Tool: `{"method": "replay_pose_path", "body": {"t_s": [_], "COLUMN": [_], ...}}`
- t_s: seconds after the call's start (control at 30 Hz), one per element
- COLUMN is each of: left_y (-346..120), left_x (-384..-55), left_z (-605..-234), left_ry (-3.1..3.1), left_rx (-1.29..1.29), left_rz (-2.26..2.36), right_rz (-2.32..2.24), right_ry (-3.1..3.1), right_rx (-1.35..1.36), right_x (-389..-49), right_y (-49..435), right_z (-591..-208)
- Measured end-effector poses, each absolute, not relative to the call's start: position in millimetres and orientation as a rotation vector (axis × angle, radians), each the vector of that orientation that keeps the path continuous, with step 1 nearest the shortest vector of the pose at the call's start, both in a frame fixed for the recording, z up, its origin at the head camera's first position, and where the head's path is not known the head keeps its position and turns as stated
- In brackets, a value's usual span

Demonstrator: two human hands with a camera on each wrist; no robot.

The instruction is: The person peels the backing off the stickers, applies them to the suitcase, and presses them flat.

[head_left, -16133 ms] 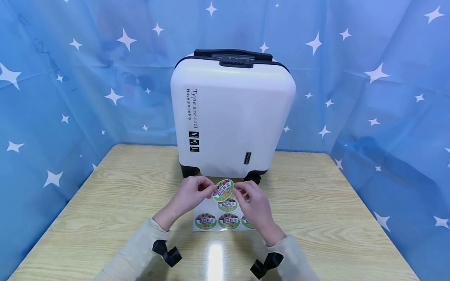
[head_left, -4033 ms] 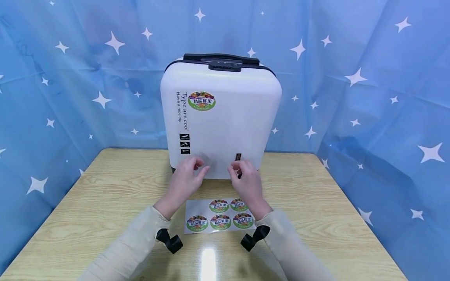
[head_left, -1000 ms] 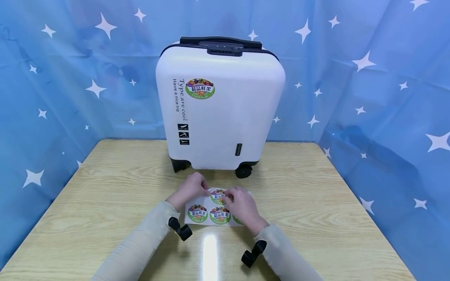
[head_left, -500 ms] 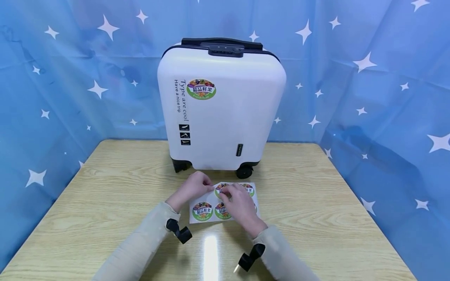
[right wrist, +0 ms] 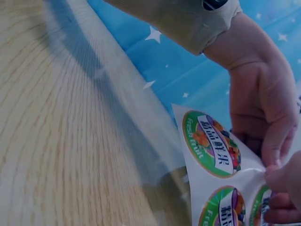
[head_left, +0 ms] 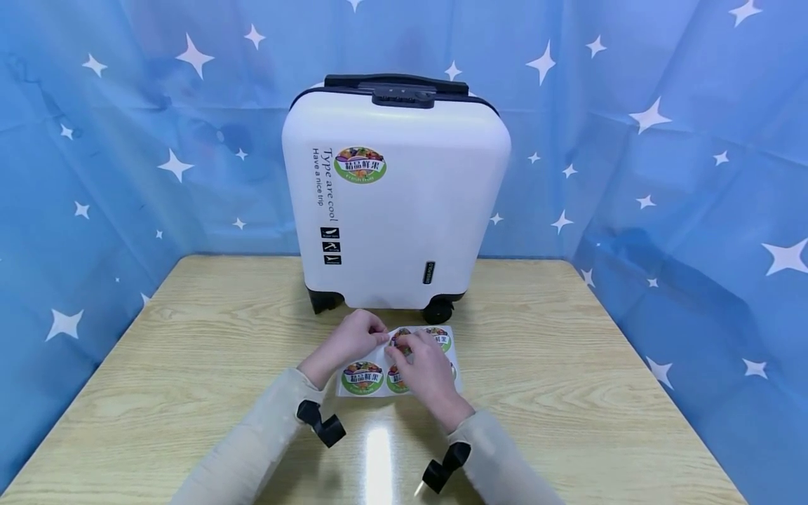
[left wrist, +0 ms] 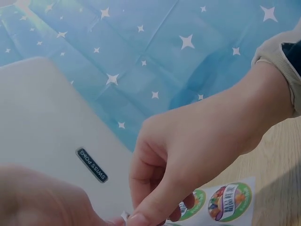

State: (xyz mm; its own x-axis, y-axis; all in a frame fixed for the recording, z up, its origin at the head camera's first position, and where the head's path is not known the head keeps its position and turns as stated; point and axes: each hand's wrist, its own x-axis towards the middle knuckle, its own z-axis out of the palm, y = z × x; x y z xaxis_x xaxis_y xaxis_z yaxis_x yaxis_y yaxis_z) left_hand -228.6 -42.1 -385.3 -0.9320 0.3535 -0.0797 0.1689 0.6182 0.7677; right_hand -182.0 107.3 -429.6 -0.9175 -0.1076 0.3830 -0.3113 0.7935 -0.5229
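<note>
My left hand (head_left: 355, 340) pinches the upper left part of a white sticker sheet (head_left: 381, 354), which is bent up off the table. My right hand (head_left: 429, 368) is over the sheet, thumb and forefinger together at the edge of an upper oval fruit sticker (head_left: 400, 338). In the left wrist view, the right hand's fingertips meet the left hand's, a small white bit between them. The right wrist view shows the curved sheet with a whole fruit sticker (right wrist: 211, 143) near its corner. Part of the sheet is hidden behind the right hand.
A white suitcase (head_left: 404, 210) stands upright behind the hands, with black wheels and handle. One fruit sticker (head_left: 360, 165) is on its upper left, beside printed lettering. Blue starry curtains (head_left: 663, 175) enclose the wooden table (head_left: 189, 365) at the back and sides.
At first both hands held a loose sticker; later it is on the suitcase, hands near the case's base. Since then both hands returned to the sheet, and it shifted slightly right and away.
</note>
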Motion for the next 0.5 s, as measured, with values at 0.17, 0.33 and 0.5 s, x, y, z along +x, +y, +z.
{"method": "replay_pose_path", "body": {"t_s": [0.17,0.33,0.5], "left_y": [-40.9,-40.4,-39.5], "left_x": [-226.3,-224.5,-224.4], "left_z": [-384.9,-383.2,-379.4], "left_ry": [2.626,2.643,2.654], "left_rx": [0.436,0.472,0.494], "left_rz": [1.222,1.224,1.223], "right_rz": [0.898,0.936,1.004], "right_ry": [-2.588,-2.509,-2.456], "right_rx": [0.330,0.346,0.332], "right_x": [-181.3,-181.7,-183.0], "right_y": [104.8,102.5,101.7], "right_z": [-429.2,-428.6,-426.7]}}
